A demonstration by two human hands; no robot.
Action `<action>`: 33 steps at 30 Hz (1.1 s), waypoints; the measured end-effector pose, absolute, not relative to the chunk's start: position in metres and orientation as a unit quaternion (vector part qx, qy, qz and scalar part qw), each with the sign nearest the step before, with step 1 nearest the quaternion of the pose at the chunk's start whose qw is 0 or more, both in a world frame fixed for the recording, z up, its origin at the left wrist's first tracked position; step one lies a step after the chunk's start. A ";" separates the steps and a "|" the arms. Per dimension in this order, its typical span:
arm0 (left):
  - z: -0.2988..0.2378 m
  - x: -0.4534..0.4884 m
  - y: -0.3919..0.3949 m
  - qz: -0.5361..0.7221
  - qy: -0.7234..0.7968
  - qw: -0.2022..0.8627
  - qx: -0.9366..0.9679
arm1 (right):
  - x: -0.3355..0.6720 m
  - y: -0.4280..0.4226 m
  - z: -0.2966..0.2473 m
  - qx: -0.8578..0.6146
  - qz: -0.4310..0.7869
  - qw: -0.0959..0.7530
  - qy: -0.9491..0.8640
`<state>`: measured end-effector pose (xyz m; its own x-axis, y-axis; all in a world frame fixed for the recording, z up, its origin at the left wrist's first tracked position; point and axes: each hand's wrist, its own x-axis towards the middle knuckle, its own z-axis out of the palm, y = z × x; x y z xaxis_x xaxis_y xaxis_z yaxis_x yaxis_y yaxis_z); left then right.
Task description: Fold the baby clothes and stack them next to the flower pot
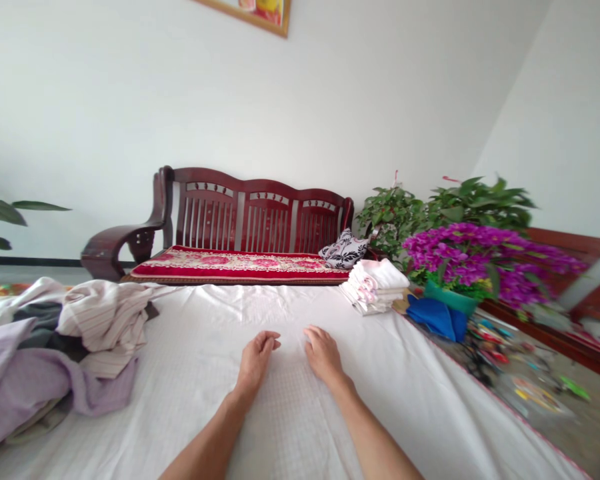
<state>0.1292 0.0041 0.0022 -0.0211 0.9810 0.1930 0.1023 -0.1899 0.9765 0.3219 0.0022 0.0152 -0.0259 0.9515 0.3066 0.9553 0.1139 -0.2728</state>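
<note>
Both hands are over the white cloth [195, 373] spread on the table. My left hand [258, 358] is loosely curved, with a small gap between thumb and fingers and nothing in it. Across a short gap, my right hand [324, 353] rests palm down at the cloth, fingers apart and holding nothing. Beyond it to the right, a stack of folded white cloths [377, 283] stands near the far edge. A loose heap of clothes lies on the left, with a striped garment [103, 320] on top and a lilac garment [45, 383] in front.
Behind the table stands a dark wooden bench [265, 223] with a red cover [195, 263] and a patterned cushion [345, 250]. At right are purple flowers [473, 250] in a green pot [450, 298], a blue cloth item [435, 319] and several small loose items. Leafy plants flank both sides.
</note>
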 end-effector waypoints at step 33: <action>0.016 0.107 -0.009 0.701 0.459 0.391 0.381 | 0.325 0.003 0.015 -0.664 0.017 0.263 -0.699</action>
